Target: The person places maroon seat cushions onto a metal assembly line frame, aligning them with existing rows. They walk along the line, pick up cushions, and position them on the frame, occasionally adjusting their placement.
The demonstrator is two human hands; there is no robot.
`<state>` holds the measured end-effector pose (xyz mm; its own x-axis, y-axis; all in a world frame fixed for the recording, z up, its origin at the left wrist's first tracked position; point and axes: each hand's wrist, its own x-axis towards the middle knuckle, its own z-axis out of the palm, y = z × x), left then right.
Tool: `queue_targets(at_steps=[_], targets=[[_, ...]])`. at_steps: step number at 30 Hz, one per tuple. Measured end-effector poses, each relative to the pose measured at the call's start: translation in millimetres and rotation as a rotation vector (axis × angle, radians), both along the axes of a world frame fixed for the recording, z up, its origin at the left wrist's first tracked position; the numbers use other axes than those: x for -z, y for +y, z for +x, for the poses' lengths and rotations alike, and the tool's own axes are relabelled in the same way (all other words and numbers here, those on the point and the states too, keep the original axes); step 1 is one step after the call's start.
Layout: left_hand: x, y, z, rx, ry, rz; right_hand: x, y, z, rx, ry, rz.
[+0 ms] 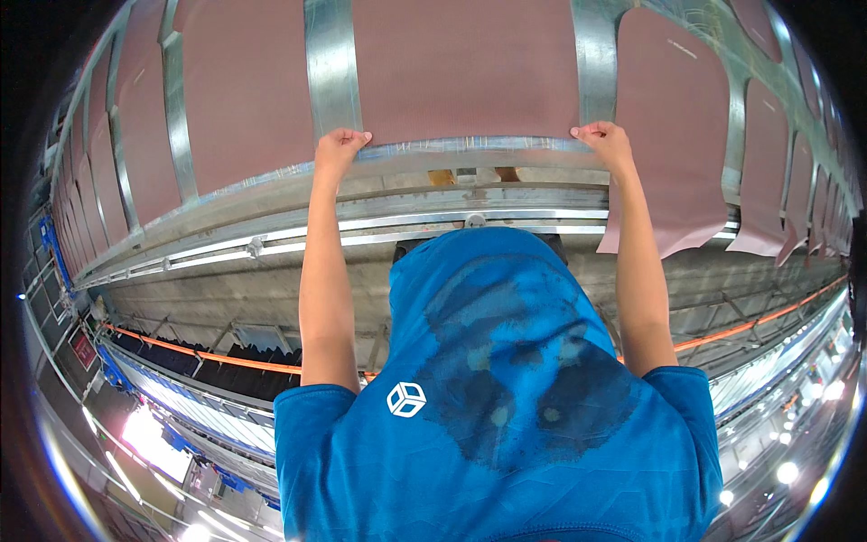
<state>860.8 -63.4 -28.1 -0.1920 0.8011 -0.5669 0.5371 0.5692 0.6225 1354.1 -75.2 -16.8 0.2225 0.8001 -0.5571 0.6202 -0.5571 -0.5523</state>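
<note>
A wide mauve sheet (465, 68) of smooth, leather-like material lies flat on a shiny metal surface (331, 68) in front of me. My left hand (340, 146) is closed in a pinch on its near left corner. At the near right corner, my right hand (605, 144) pinches the same sheet between thumb and fingers. Between my hands the near edge runs almost straight along the table's border. Both arms reach forward, a sheet's width apart.
Another mauve sheet (244, 90) lies to the left. On the right, a round-cornered mauve piece (673, 117) hangs over the near edge, with several more beyond it. Metal rails (474, 219) run below the edge, and an orange bar (226, 358) lies lower down.
</note>
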Motion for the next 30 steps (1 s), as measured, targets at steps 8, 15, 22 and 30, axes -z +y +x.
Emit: queue_targets(at_steps=[8, 15, 22, 30], targets=[[-3.6, 0.8, 5.4, 0.005, 0.028, -0.036, 5.5, -1.5, 2.4, -0.012, -0.001, 0.003], [-0.6, -1.8, 0.8, -0.016, -0.022, 0.039, -1.5, 1.9, -0.4, -0.036, -0.048, -0.042], [-6.3, 1.3, 0.3, -0.058, -0.090, -0.001, 2.3, 2.7, 5.6, 0.032, 0.079, -0.042], [4.4, 1.9, 4.4, -0.018, 0.093, 0.023, 5.7, 0.7, 2.4, 0.022, 0.014, -0.002]])
